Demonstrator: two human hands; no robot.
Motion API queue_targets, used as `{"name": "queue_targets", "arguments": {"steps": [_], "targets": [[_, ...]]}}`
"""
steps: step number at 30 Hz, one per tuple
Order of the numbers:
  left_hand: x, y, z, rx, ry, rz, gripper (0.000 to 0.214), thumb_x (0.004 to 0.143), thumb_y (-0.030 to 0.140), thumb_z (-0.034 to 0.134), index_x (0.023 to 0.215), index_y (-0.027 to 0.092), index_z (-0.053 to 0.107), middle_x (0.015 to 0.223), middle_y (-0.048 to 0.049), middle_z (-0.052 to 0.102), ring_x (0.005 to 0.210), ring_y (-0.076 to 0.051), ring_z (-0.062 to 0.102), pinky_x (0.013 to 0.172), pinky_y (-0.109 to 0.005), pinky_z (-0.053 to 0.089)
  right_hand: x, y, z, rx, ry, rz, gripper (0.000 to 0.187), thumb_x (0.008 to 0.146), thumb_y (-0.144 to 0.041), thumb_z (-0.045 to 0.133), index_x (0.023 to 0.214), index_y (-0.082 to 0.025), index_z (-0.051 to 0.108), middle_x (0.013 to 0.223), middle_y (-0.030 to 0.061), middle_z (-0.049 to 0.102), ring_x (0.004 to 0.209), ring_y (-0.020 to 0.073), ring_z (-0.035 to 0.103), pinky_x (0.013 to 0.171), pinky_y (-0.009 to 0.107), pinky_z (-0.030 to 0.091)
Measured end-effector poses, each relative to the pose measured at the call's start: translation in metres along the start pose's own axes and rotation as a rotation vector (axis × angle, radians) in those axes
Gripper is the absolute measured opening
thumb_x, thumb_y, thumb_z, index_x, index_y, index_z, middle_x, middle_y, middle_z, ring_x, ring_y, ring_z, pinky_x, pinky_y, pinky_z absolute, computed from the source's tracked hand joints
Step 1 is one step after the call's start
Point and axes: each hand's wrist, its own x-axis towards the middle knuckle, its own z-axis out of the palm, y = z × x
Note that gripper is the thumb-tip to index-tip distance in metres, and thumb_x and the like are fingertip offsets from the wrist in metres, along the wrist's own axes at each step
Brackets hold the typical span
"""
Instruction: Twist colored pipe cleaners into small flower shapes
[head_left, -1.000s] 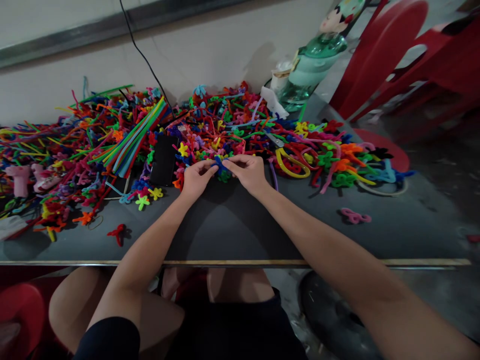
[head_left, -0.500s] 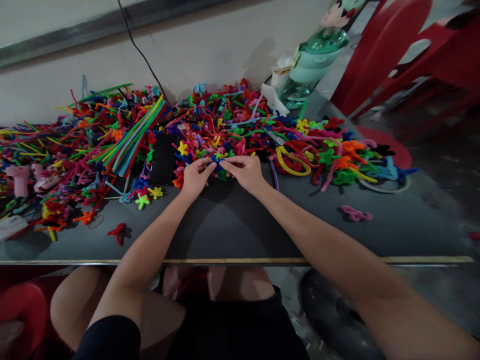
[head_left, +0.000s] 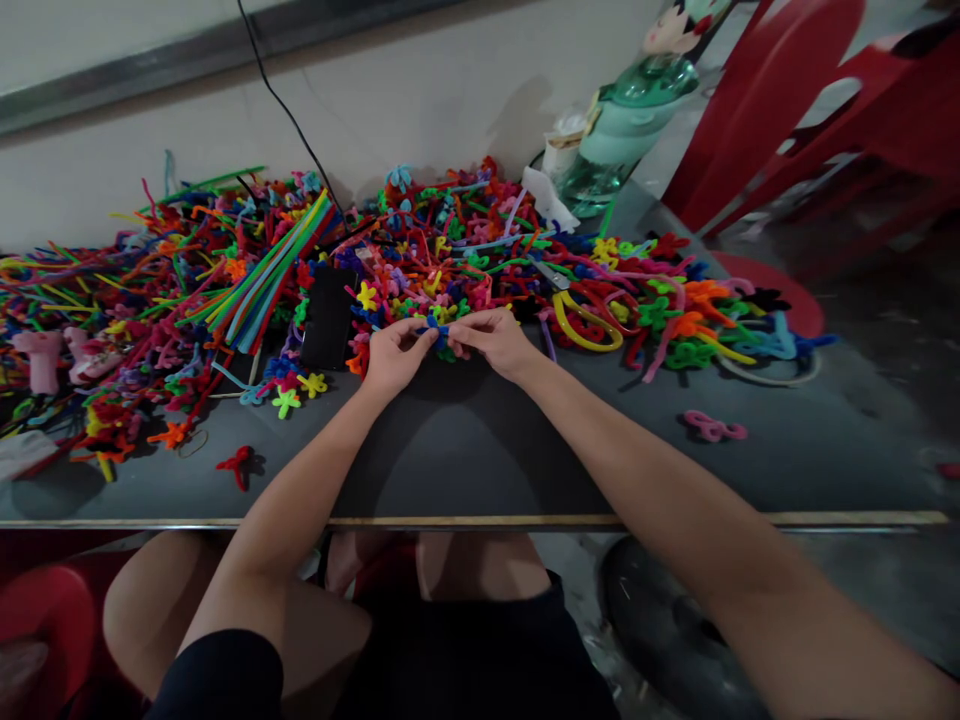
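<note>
Between my two hands is a small blue pipe-cleaner piece (head_left: pixel 436 329), bent into loops and partly hidden by my fingers. My left hand (head_left: pixel 396 352) pinches its left side with thumb and forefinger. From the other side my right hand (head_left: pixel 491 340) grips it, fingertips pressed together. Both hands are just above the near edge of a heap of coloured pipe cleaners and twisted pipe-cleaner flowers (head_left: pixel 420 270). A yellow pipe-cleaner flower (head_left: pixel 367 295) lies right behind my left hand, and a black phone (head_left: pixel 328 318) rests to its left.
Yellow-handled scissors (head_left: pixel 589 330) lie right of my hands. A bundle of straight pipe cleaners (head_left: pixel 270 275) leans on the heap. A pink looped piece (head_left: pixel 712 427) and a red one (head_left: pixel 237 466) sit on the dark table (head_left: pixel 480 450). A green bottle (head_left: pixel 615 140) stands at the back right.
My right hand has shifted slightly right and its fingers have curled in more. More of the blue pipe-cleaner piece now shows between the hands. The things on the table look the same.
</note>
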Motion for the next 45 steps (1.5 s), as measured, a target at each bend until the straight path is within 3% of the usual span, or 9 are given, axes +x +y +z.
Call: {"name": "queue_targets", "arguments": {"steps": [8,16,25,30,35,40,45], "targets": [[-0.001,0.001,-0.002,-0.043,-0.090,-0.001,0.029,0.062,0.040,0.078,0.075,0.016,0.068,0.062,0.0005,0.063,0.052,-0.007,0.052,0.052,-0.022,0.046,0.000,0.003,-0.004,0.003,-0.048,0.019,0.033,0.055,-0.049,0.082,0.058,-0.019,0.071,0.050,-0.0013,0.061,0.045,0.0077,0.051,0.043,0.022,0.041],[-0.004,0.001,0.001,-0.013,-0.044,0.024,0.027,0.065,0.039,0.075,0.076,0.015,0.068,0.064,-0.0003,0.065,0.052,-0.007,0.053,0.051,-0.021,0.045,-0.004,-0.001,0.004,-0.074,0.088,-0.035,0.031,0.049,-0.046,0.084,0.062,-0.019,0.073,0.049,-0.0013,0.062,0.042,0.0085,0.051,0.042,0.024,0.042],[-0.008,-0.001,-0.001,0.156,0.021,0.119,0.018,0.070,0.030,0.071,0.081,0.015,0.070,0.075,-0.0042,0.070,0.063,-0.012,0.062,0.060,-0.024,0.050,-0.013,-0.004,0.010,-0.343,0.212,-0.179,0.024,0.061,-0.041,0.078,0.067,-0.018,0.074,0.056,0.0013,0.065,0.048,0.0105,0.053,0.046,0.025,0.044],[-0.002,-0.004,0.003,0.023,0.139,0.011,0.019,0.073,0.031,0.071,0.083,0.015,0.069,0.066,-0.0002,0.066,0.054,-0.009,0.057,0.053,-0.022,0.048,-0.006,0.004,0.012,-0.156,0.207,-0.099,0.028,0.065,-0.042,0.075,0.081,-0.018,0.076,0.056,-0.0005,0.064,0.044,0.0085,0.050,0.041,0.024,0.040],[0.004,-0.010,0.004,-0.174,0.107,-0.115,0.031,0.073,0.030,0.073,0.102,0.020,0.068,0.069,0.0015,0.067,0.056,-0.009,0.058,0.056,-0.024,0.051,0.000,0.010,0.010,-0.091,0.181,-0.034,0.031,0.063,-0.039,0.078,0.087,-0.020,0.077,0.056,-0.0014,0.064,0.043,0.0077,0.050,0.041,0.023,0.038],[0.003,-0.010,0.005,-0.234,0.079,-0.188,0.019,0.069,0.029,0.076,0.082,0.015,0.070,0.066,0.0007,0.066,0.057,-0.008,0.058,0.055,-0.022,0.049,0.000,0.012,0.009,-0.090,0.209,-0.018,0.032,0.063,-0.044,0.078,0.084,-0.019,0.076,0.056,-0.0005,0.064,0.043,0.0077,0.050,0.040,0.023,0.038],[0.001,-0.002,0.005,-0.278,0.021,-0.206,0.028,0.065,0.039,0.078,0.071,0.015,0.067,0.049,0.0056,0.051,0.043,-0.003,0.042,0.040,-0.016,0.030,0.001,0.010,0.009,-0.084,0.174,0.008,0.041,0.063,-0.055,0.074,0.080,-0.018,0.074,0.056,-0.0012,0.061,0.041,0.0059,0.047,0.038,0.021,0.036]]}}
